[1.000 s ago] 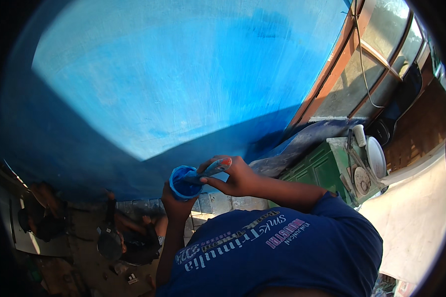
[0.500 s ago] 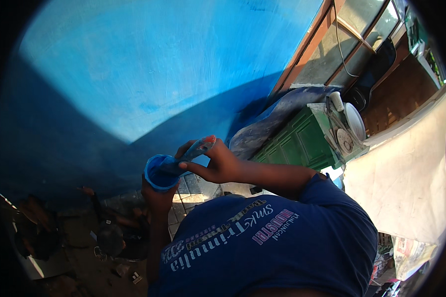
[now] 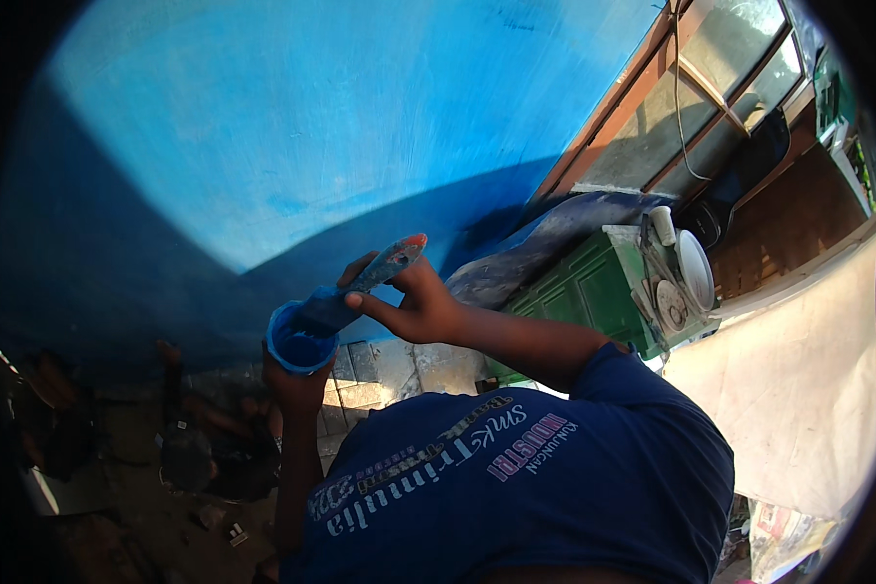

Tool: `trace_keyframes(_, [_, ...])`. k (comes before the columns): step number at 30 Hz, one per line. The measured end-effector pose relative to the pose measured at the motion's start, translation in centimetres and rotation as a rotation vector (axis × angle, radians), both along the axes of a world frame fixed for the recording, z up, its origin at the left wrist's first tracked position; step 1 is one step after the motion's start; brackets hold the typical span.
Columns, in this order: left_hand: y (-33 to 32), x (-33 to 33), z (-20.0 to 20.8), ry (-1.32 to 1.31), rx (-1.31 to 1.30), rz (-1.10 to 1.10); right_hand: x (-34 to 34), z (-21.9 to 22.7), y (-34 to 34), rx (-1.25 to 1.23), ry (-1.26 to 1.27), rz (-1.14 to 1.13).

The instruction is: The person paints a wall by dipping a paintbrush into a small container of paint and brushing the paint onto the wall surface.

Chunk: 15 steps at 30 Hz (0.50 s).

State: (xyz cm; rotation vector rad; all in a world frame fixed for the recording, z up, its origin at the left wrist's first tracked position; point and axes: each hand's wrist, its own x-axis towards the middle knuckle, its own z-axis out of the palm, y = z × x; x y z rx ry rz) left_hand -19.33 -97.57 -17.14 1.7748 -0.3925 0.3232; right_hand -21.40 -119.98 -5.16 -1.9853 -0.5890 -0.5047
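My left hand (image 3: 298,387) is wrapped around a small round cup (image 3: 309,368) with blue paint inside and on its rim. Between the thumb and fingers of my right hand (image 3: 420,304) is a flat paintbrush (image 3: 391,263), its handle smeared blue with a red end. The brush slants down to the left, its blue-coated bristles at the cup's mouth and partly inside; the bristle tips are hard to make out. Beyond both hands rises a blue painted wall (image 3: 311,127), sunlit above and shadowed below.
Right of the wall are a brown-framed window (image 3: 633,131) and a green cabinet (image 3: 579,292) bearing a white round lid (image 3: 694,270) and tools. A pale sheet (image 3: 798,380) hangs at the right. Another person (image 3: 190,457) is low at the left, near the wall's foot.
The brush has risen a little out of the cup, showing more of its bristle end. Cup and hands sit slightly further left in view, and the whole view has shifted a little.
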Motion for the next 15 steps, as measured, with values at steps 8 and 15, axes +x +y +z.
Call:
trace_keyframes(8, [-3.0,-1.3,-1.9,0.090,-0.075,0.018,-0.5,0.0,-3.0,0.065,-0.005,0.114])
trace_keyframes(15, [-5.0,-2.6,-1.2,0.145,0.049,0.154,-0.3,-0.8,-5.0,0.089,-0.070,0.113])
